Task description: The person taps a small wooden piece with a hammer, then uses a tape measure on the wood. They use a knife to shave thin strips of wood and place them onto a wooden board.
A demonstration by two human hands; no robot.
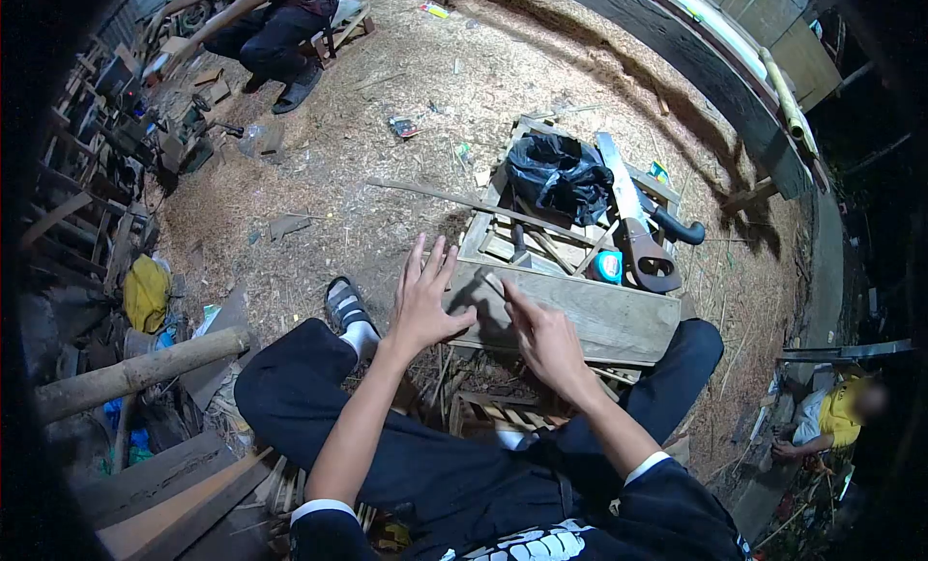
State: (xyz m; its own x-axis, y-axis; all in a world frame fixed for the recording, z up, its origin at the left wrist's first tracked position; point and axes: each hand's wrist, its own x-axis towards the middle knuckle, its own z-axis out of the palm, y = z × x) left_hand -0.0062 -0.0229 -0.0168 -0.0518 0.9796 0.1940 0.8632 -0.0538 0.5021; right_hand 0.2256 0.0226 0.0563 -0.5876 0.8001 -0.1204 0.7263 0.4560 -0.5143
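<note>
My left hand hovers over the left end of a grey wooden board, fingers spread and holding nothing. Above the same board, my right hand is closed, with a small light wooden piece at its fingertips. Just beyond the board lies a slatted wooden frame. On it rest a black plastic bag, a handsaw with a brown handle, a blue tape measure and a tool with a curved black handle. A thin wooden strip crosses the frame's left side.
Wood shavings cover the ground. A person in dark trousers squats at the upper left; another, in a yellow shirt, is at the far right. Bamboo poles and planks lie at the left. A dark beam spans the upper right.
</note>
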